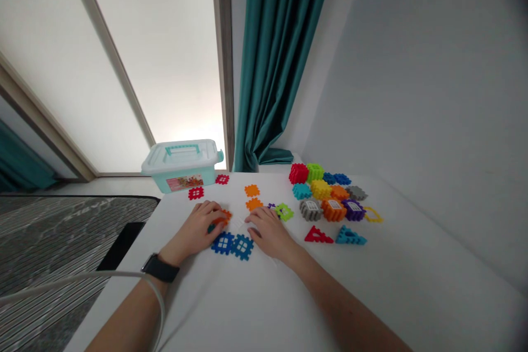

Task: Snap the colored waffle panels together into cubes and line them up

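Head view: a pale cable (82, 276) is seen crossing in front of the left forearm, and a dark watch (160, 268) is worn on the left wrist. On the white table (223, 308), two blue window pieces (223, 243) are laid side by side, just in front of the hands. The left hand (201, 226) is held palm down, its thumb and fingers parted around an orange piece (225, 216), with a teal piece (211, 228) partly covered below it; whether either is gripped cannot be told. The right hand (272, 234) is held loosely open, thumb apart from the fingers, and nothing is seen gripped. A whitish piece (238, 224) is faintly seen between the hands. To the right, a red triangle (318, 235) and a blue triangle (350, 235) are laid flat.

Beyond the right fingers, a green piece (284, 212) is placed beside a partly hidden purple piece (271, 206). Two orange squares (252, 191) and two red squares (196, 193) are spread farther back, while colored stacks (320, 190) are grouped at right beside a yellow outline piece (374, 215). At the far left edge, a lidded box (181, 162) is set; behind, a green curtain (276, 66) is hung.
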Demonstrator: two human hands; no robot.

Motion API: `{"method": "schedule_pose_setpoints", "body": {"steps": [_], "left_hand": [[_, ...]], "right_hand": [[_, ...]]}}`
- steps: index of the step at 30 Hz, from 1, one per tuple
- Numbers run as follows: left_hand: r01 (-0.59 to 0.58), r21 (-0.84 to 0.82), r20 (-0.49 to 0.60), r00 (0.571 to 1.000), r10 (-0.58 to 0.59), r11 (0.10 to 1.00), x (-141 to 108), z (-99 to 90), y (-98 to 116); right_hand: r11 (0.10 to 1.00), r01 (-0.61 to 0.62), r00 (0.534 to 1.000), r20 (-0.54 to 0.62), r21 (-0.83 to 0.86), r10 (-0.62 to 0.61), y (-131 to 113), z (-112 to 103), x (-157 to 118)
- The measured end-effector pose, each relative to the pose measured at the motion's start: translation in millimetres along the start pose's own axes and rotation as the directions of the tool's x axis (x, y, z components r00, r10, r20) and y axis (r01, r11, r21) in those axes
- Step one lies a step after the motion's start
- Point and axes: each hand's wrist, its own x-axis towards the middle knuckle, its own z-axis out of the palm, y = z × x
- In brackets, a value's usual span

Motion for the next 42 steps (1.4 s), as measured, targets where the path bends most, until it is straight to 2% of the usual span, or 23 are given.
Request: {"method": "schedule_pose_setpoints", "body": {"steps": [9,22,30,34,42], "left_hand": [[0.010,0.021,0.052,0.999,-0.012,1.000,-4,2.3,-15],[0.043,-0.073,0.061,0.997,-0.038,0.996,-1,14.0,-27],[0.064,-0.067,-0.010,0.998,-0.065,0.996,-3,14.3,-26],[0.089,-0.042,0.005,0.996,-0.089,0.995,-4,15.4,-26],[0.163,0.031,-0.024,0.986,-0.162,0.986,-2,19.2,-12]], "right_hand": [[0.999,0.004,1.000,-0.005,0.053,-0.003,1,3,-8],[0.998,0.005,0.999,0.034,0.070,-0.008,5,3,-8],[0.998,0.011,0.999,0.033,0.067,-0.013,8,5,-9],[0.997,0.019,0.999,0.030,0.074,-0.021,8,6,-9],[0.998,0.022,1.000,0.020,0.063,-0.023,7,5,-9]]}}
